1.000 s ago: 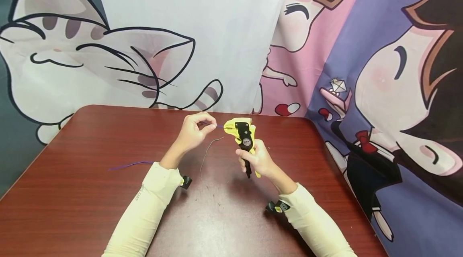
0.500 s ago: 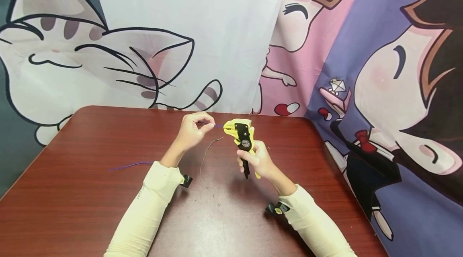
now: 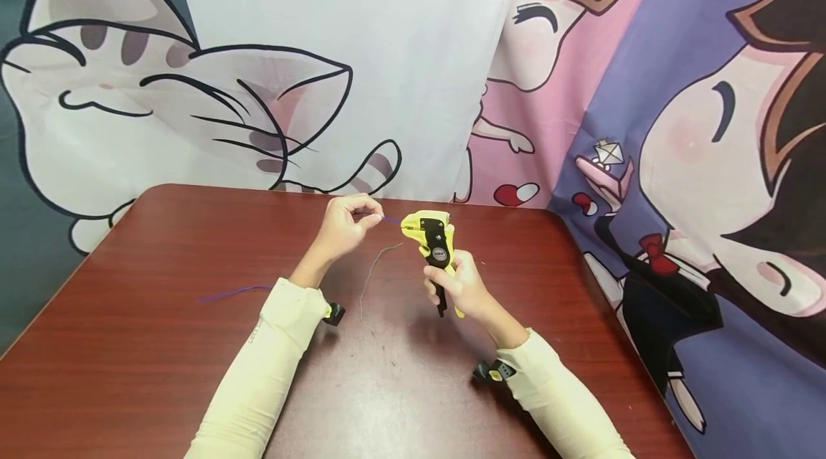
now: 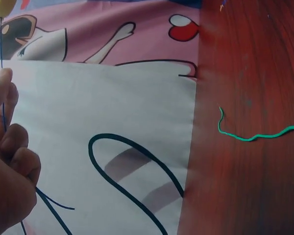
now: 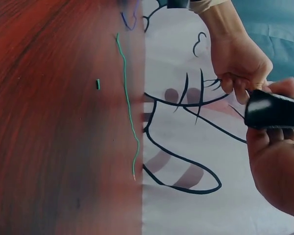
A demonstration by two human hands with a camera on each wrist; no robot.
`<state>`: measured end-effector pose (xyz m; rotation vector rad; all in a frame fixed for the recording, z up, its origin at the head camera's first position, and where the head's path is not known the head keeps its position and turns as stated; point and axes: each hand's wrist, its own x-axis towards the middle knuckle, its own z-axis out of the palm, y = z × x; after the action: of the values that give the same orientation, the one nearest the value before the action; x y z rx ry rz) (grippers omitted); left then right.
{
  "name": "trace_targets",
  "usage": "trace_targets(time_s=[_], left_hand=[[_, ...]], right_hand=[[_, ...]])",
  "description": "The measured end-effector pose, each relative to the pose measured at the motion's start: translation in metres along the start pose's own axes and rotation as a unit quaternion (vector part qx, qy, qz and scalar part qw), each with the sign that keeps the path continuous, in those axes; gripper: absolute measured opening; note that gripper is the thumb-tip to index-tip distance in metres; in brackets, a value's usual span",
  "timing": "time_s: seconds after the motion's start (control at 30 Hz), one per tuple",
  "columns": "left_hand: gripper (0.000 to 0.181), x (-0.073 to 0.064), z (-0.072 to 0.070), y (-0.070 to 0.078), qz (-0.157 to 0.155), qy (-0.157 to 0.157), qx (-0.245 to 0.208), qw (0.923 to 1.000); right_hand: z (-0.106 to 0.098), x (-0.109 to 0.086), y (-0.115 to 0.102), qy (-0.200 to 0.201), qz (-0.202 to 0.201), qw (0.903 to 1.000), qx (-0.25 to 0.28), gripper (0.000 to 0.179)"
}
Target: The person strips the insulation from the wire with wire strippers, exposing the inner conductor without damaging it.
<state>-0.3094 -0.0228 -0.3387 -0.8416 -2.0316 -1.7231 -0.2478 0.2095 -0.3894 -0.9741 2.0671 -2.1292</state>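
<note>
My left hand (image 3: 342, 228) pinches a thin blue wire (image 3: 391, 219) between thumb and fingertips. From there a short stretch of it runs to the nose of a yellow and black wire stripper (image 3: 438, 237). Whether the wire's end sits inside the jaws is too small to tell. My right hand (image 3: 463, 288) grips the stripper by its handles, holding it upright above the table. In the left wrist view the wire (image 4: 1, 44) stretches taut-looking from the fingertips to the yellow tool head (image 4: 1, 7). The right wrist view shows a black handle (image 5: 272, 110) in the right hand.
A thin green wire (image 5: 127, 98) lies on the brown table (image 3: 161, 358) between the arms, with a small green scrap (image 5: 98, 84) near it. Another blue length (image 3: 235, 292) rests left of the left forearm. A cartoon-printed cloth (image 3: 419, 50) hangs behind the table.
My left hand has drawn slightly left, away from the stripper, so a little more blue wire shows between them. The right hand and stripper stay nearly still.
</note>
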Motion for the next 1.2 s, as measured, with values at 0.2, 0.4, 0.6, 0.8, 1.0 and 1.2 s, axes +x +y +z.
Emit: trace_targets(time_s=[0.2, 0.4, 0.6, 0.8, 1.0, 1.2], left_hand=[[0.008, -0.001, -0.002, 0.002, 0.002, 0.001, 0.008, 1.0], [0.008, 0.001, -0.003, 0.004, 0.01, 0.008, 0.019, 0.9997], [0.008, 0.002, -0.005, 0.002, 0.008, 0.02, 0.031, 0.9993], [0.009, 0.003, -0.01, 0.001, 0.011, 0.037, 0.05, 0.998], [0.01, 0.002, -0.014, 0.0, 0.02, 0.046, 0.053, 0.9974], [0.013, -0.001, -0.018, -0.006, 0.032, 0.042, 0.047, 0.9975]], right_hand=[[0.006, 0.001, -0.002, 0.02, 0.029, 0.9993, 0.015, 0.02], [0.009, 0.002, -0.004, 0.022, 0.041, 0.9989, 0.001, 0.026], [0.007, 0.006, -0.004, 0.009, 0.041, 0.999, -0.011, 0.023], [0.004, 0.007, -0.003, -0.008, 0.036, 0.9993, -0.009, 0.014], [0.006, 0.006, -0.003, -0.023, 0.019, 0.9995, -0.003, 0.014], [0.009, 0.006, -0.004, -0.019, 0.034, 0.9987, 0.034, 0.016]])
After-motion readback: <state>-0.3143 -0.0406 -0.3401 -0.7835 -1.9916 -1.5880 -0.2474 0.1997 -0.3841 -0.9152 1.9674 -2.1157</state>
